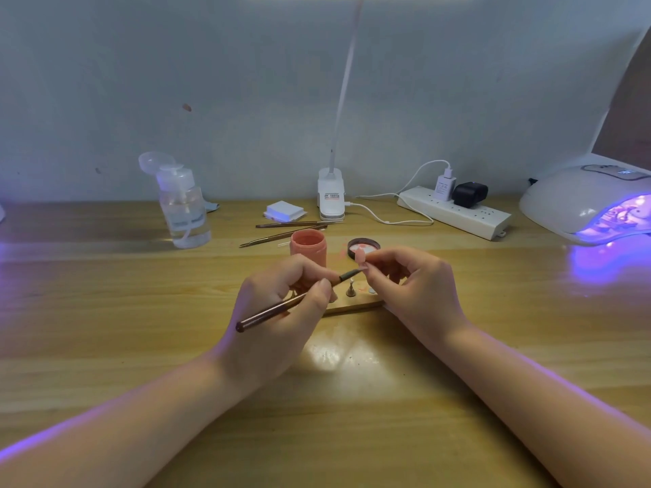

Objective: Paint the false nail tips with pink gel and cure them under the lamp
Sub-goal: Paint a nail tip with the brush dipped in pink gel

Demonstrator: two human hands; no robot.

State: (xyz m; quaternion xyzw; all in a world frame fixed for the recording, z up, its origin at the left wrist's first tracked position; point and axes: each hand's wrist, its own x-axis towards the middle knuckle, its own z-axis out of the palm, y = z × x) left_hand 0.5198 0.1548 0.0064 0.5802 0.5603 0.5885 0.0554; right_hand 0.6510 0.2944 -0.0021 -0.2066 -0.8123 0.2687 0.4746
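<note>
Holder base (pixel 352 306) largely behind both hands.

Jar (pixel 308 246) left of lid (pixel 364 247); lamp (pixel 577 202) far right

Print on the desk lamp's clip base (pixel 331 197) is too blurred to read.

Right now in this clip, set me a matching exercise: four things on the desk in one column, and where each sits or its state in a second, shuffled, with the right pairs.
Things
1. brush
2. nail tip
3. curing lamp
4. pump bottle

Places or states
A. far right, glowing violet
B. far left, cap flipped open
C. gripped in the left hand
D. pinched by the right hand

Pairs: 1-C, 2-D, 3-A, 4-B
</note>
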